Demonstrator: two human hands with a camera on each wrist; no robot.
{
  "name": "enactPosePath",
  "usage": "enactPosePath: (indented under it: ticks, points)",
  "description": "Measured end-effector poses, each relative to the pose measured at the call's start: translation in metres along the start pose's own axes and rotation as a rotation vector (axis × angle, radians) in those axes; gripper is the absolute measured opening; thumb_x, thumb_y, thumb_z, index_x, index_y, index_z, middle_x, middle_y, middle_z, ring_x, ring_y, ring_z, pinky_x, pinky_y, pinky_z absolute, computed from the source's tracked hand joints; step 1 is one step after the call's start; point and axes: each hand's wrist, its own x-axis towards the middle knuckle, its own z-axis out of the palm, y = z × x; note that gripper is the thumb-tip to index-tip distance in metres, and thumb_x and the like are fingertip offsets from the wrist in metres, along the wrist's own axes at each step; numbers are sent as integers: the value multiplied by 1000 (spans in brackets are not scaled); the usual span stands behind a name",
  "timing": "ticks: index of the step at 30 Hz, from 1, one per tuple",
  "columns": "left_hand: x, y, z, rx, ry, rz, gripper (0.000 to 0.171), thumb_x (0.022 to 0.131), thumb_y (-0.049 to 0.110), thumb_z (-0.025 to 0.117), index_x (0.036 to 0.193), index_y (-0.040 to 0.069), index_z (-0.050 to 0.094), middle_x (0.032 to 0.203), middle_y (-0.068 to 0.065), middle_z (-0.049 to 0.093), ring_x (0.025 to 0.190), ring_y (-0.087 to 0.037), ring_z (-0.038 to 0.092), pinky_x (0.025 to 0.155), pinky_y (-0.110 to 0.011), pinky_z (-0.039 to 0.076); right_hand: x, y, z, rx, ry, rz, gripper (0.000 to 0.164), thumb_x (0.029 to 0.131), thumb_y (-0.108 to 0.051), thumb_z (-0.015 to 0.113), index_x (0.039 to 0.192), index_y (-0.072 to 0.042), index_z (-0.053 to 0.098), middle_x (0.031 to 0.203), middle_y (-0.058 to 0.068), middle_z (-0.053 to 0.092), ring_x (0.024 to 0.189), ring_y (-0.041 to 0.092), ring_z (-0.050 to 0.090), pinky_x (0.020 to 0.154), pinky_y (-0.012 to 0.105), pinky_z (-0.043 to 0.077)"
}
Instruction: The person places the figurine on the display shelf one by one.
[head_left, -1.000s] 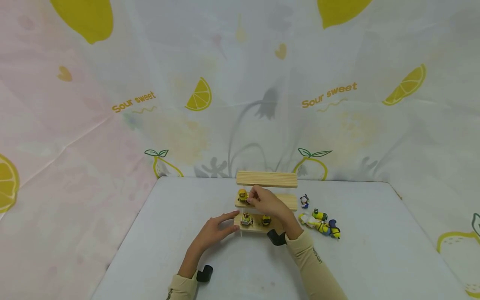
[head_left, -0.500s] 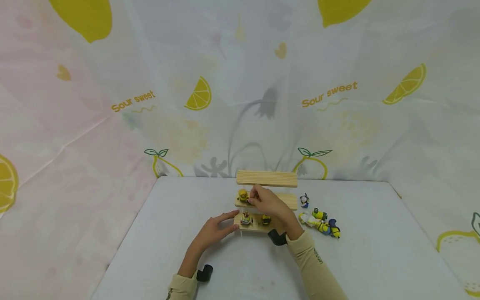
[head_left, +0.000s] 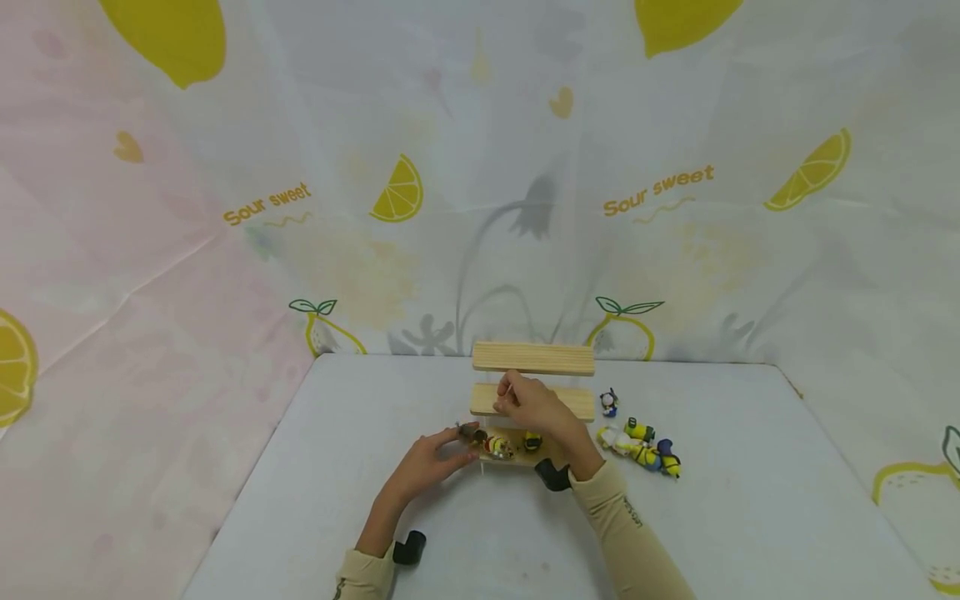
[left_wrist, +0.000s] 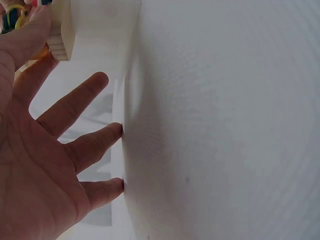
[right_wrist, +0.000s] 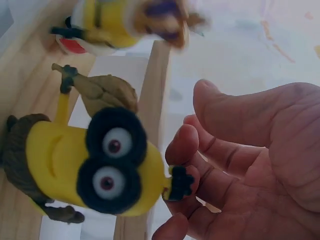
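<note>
My left hand grips the left end of the lowest board of a wooden tiered shelf, thumb in front and index finger behind; its other fingers spread. A blurred grey-brown figure lies by its fingertips. Beside it, a yellow minion figure leans over on the lowest board, blurred in the right wrist view. My right hand hovers at the middle board, fingers loosely bent with nothing between them. Below it on the lowest board stands a minion figure with round goggles, brown fur and a leaf-like club.
Right of the shelf, several minion figures lie in a cluster on the white table. A small figure with blue and white parts is behind them. A lemon-print cloth hangs behind the table.
The yellow figure beside my right fingers on the middle board has dropped to the lowest board's left end. The figure there is now knocked aslant. Both hands stay nearly where they were.
</note>
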Motion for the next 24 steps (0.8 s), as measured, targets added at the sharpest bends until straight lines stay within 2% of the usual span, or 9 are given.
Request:
enactPosePath:
  ticks: [5,10,14,18,24]
  points:
    - [1,-1,1,15,15,56,50,82,44,68,130,36,54,127,5,56,119,-27,50,95,-72,18,1,2,1,-87,52,39,12,94,-16,57,98,-6,54,78,-1,57,61,12,51,52,27,42]
    - [1,-2,0,14,5,65,49,84,48,64,131,35,54,127,6,56,120,-25,49,95,-72,19,-1,0,-2,-105,100,79,12,93,-20,59,99,-9,56,80,-1,56,62,13,51,52,28,44]
    - [0,-2,-1,10,8,68,51,84,46,65,131,32,54,128,5,56,120,-26,48,95,-72,18,-4,-2,-4,-103,112,77,13,92,-20,60,98,-9,58,79,-1,56,63,14,50,53,29,43]
    - [0,-2,0,14,13,61,52,83,46,67,131,33,54,128,5,55,120,-27,48,96,-71,19,-6,1,-5,-119,121,72,11,92,-19,60,97,-10,59,76,-2,54,61,13,49,52,29,41]
    - [1,-3,0,19,12,78,54,82,49,65,132,31,54,129,8,54,121,-24,48,96,-70,19,-9,2,-6,-146,140,65,11,92,-22,61,97,-12,59,73,-4,53,58,13,48,51,30,41]
